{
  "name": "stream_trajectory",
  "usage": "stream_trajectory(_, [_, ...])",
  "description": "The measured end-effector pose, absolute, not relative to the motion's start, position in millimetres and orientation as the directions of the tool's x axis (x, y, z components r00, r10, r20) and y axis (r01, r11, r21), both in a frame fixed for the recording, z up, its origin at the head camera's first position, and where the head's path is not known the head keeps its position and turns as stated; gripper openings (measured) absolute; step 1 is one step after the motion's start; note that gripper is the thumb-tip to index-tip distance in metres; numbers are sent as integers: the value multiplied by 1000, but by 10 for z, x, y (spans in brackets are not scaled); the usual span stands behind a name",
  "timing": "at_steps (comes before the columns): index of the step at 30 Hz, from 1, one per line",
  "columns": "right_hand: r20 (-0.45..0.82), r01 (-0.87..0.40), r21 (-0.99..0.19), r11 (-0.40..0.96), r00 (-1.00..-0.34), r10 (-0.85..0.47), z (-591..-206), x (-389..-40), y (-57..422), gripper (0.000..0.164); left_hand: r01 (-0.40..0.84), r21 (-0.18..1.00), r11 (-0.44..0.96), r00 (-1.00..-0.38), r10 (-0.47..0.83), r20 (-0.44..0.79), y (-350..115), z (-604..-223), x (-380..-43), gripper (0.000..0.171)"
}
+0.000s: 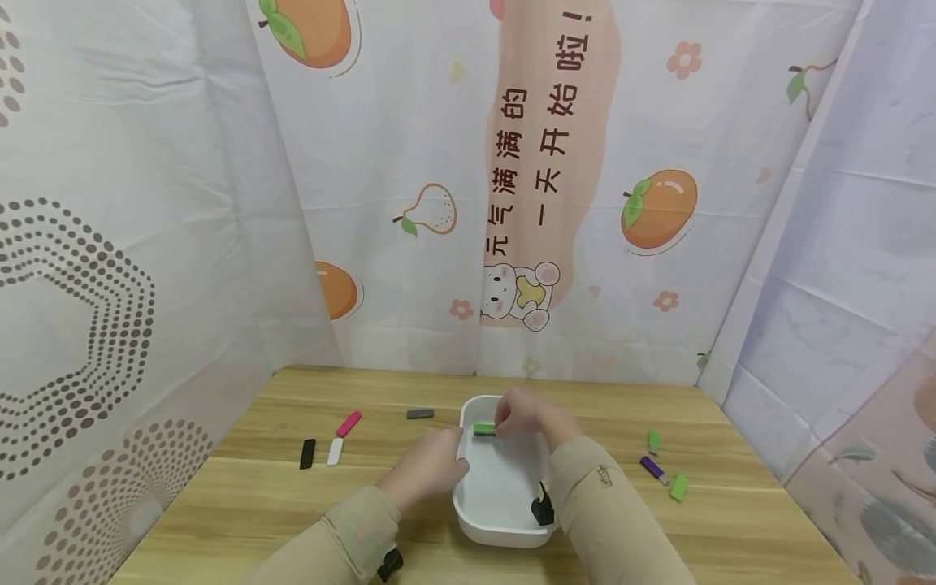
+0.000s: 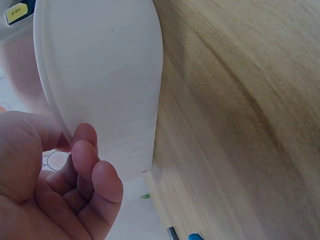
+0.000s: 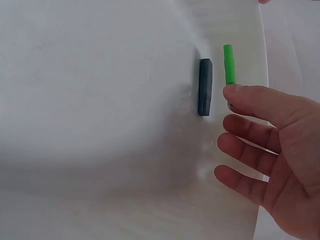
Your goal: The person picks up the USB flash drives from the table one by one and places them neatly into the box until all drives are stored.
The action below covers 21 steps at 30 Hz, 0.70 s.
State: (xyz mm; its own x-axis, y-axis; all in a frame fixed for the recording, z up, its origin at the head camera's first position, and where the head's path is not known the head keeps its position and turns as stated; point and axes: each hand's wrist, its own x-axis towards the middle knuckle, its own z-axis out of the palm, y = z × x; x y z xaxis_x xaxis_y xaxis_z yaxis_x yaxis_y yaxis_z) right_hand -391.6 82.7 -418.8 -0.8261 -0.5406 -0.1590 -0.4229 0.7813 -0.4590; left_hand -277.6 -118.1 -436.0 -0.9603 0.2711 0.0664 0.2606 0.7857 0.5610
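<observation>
While the left hand [image 1: 431, 463] is gripping a smooth white bin [image 2: 105, 70], the right hand [image 1: 528, 413] is pinching 1 slim, bright green stick [image 3: 229, 65].

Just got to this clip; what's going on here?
A person's right hand pinches a green stick at the far end of a white bin, while the left hand holds the bin's side edge. A dark stick lies inside. On the table, pink, white, black and grey sticks lie left of the bin; a purple stick and two green ones lie right.
</observation>
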Motion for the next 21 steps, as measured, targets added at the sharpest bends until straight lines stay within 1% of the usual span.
stream_trajectory(6, [-148, -445, -418, 792, -826, -543, -4159, -3907, 797, 10, 262, 562, 784, -960, 271, 71, -1182, -4357, -2779, 33])
stream_trajectory(13, [-155, -472, -385, 793, -814, -560, -4181, -3891, 776, 5, 265, 574, 775, -960, 269, 79, -1187, -4388, -2781, 31])
stream_trajectory(21, [-152, -469, -356, 808, -824, -545, -4249, -3902, 761, 9, 278, 582, 764, -957, 272, 100, -1192, -4386, -2778, 27])
